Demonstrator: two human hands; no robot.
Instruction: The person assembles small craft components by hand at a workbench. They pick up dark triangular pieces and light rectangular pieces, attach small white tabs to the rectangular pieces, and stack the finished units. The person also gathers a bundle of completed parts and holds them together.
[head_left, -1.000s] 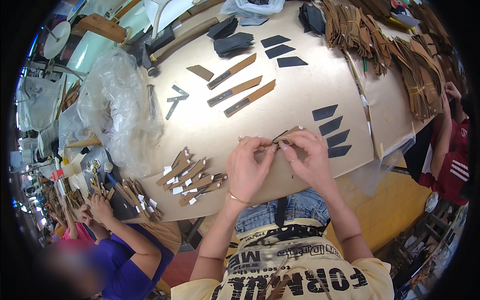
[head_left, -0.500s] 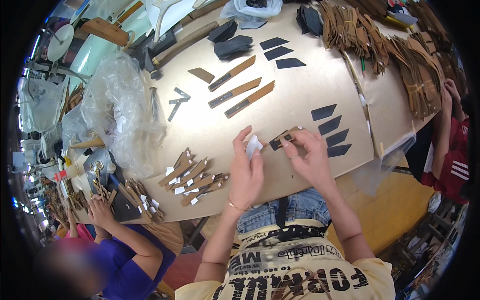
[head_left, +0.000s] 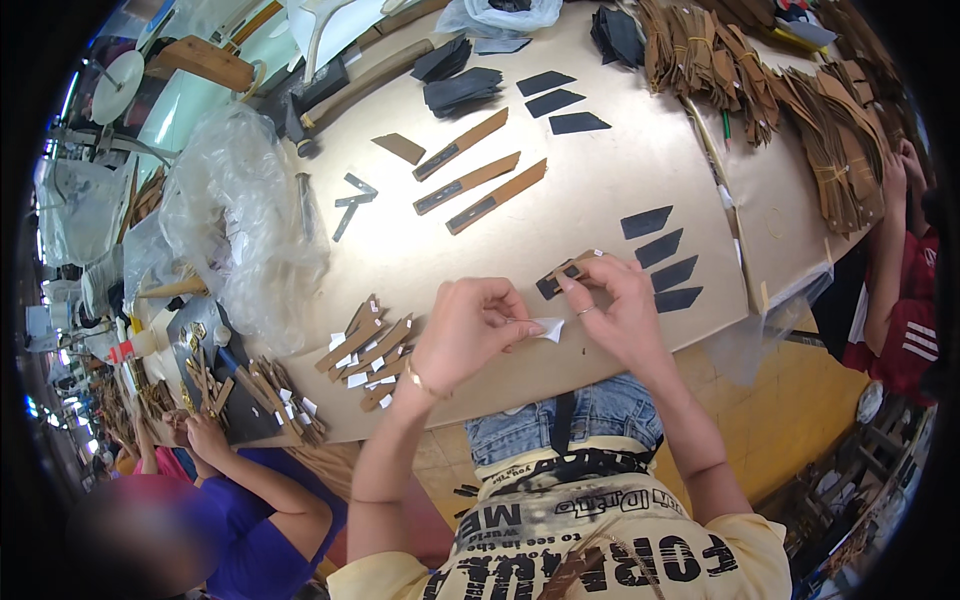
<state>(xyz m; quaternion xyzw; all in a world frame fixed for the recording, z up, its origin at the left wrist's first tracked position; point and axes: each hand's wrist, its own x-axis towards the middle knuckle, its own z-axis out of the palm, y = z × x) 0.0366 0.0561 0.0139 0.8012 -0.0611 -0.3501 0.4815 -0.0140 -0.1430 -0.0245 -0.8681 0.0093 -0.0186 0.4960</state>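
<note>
My left hand (head_left: 475, 325) is closed in a pinch on a small white piece of paper (head_left: 549, 329), which sticks out to the right of the fingertips. My right hand (head_left: 620, 308) grips a short brown-and-black leather strip (head_left: 563, 279) between thumb and fingers, just above the table. Right of that hand lie several black slanted leather pieces (head_left: 668, 247) in a column. To the left rests a group of brown strips (head_left: 368, 340) with white tags, partly hidden by my left hand. Farther off are three brown strips (head_left: 468, 182) with dark ends.
A hammer (head_left: 365, 85), small metal plates (head_left: 352, 205) and crumpled clear plastic (head_left: 235, 220) sit at the left. Stacks of black pieces (head_left: 463, 92) and tied brown bundles (head_left: 835, 150) lie at the far side. Co-workers' hands (head_left: 200, 432) are at both ends.
My left hand has turned and lowered, its fingers folding into a pinch, and the white paper now points right, nearer my right hand. The right hand keeps its hold on the strip.
</note>
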